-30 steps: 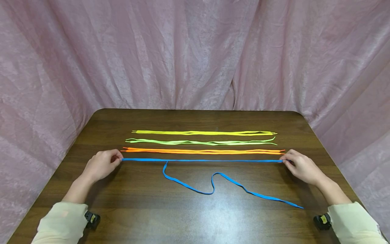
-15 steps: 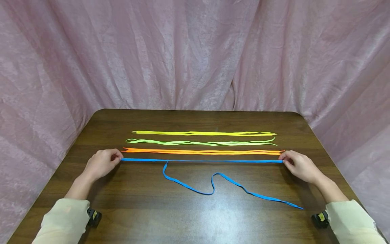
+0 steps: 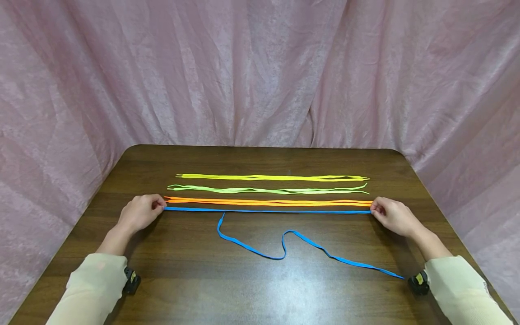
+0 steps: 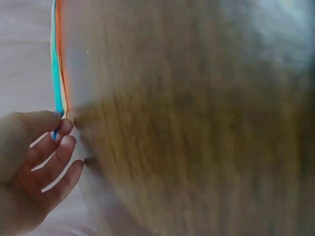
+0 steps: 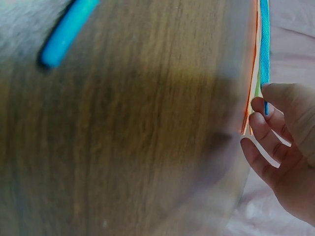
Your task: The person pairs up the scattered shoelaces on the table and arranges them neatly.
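A blue shoelace [image 3: 268, 211] stretches straight between both hands, just on the near side of a pair of orange shoelaces [image 3: 268, 202]. My left hand [image 3: 140, 212] pinches its left end between thumb and index finger. At the other end my right hand [image 3: 393, 215] pinches the lace the same way, a short tip poking out below the fingers in the right wrist view. Another blue shoelace [image 3: 272, 258] lies in loose curves on the table nearer to me. Its far left end comes up close to the held lace, and its other end [image 5: 51, 56] points towards the right wrist.
Beyond the orange pair, light green shoelaces [image 3: 264, 190] and yellow shoelaces [image 3: 268, 178] lie in roughly parallel rows. All rest on a dark wooden table [image 3: 195, 289] with rounded far corners. A pink curtain [image 3: 260, 72] hangs behind it.
Both hands have moved slightly away from me, bringing the held blue lace closer to the orange pair. The right hand has also shifted a little left. The loose laces lie as before.
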`<state>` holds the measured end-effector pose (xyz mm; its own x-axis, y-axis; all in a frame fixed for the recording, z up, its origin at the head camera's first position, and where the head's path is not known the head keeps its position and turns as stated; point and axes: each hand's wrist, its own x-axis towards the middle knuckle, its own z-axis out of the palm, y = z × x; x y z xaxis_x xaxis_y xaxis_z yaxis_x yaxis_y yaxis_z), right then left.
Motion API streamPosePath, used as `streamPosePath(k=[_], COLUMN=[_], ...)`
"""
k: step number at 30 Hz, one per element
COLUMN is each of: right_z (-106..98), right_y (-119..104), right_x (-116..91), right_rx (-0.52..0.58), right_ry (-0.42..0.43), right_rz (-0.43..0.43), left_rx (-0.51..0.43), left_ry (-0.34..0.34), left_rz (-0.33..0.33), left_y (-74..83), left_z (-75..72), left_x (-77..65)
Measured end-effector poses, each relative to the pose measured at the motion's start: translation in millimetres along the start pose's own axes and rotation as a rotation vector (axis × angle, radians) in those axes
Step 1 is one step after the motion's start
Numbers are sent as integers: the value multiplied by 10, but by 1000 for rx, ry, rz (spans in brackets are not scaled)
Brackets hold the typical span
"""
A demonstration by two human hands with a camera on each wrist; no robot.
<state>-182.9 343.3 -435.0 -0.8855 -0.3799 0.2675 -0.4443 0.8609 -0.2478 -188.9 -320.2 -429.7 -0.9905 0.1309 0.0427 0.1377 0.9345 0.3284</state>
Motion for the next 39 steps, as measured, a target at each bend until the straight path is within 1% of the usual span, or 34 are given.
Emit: streamPosePath(k=[11, 16, 21, 26, 33, 39], right_z=[-2, -11, -15, -12, -4, 18], right_y=[34, 33, 31, 33, 26, 50], right_x=[35, 43, 41, 31, 3, -30], right_rx=[-5, -6, -5, -18, -20, -36], right_ry=[-83, -114, -120, -119, -81, -73], right_rz=[77, 88, 80, 57, 14, 1], left_rx=[15, 23, 20, 17, 21, 23], left_ry=[-21, -39, -61, -70, -83, -85], left_rz=[-38, -41, -44, -44, -54, -47], left_y=[22, 6, -3, -2, -4, 5], left_z=[-14, -13, -23, -41, -46, -43], left_x=[48, 61, 59, 49, 41, 37])
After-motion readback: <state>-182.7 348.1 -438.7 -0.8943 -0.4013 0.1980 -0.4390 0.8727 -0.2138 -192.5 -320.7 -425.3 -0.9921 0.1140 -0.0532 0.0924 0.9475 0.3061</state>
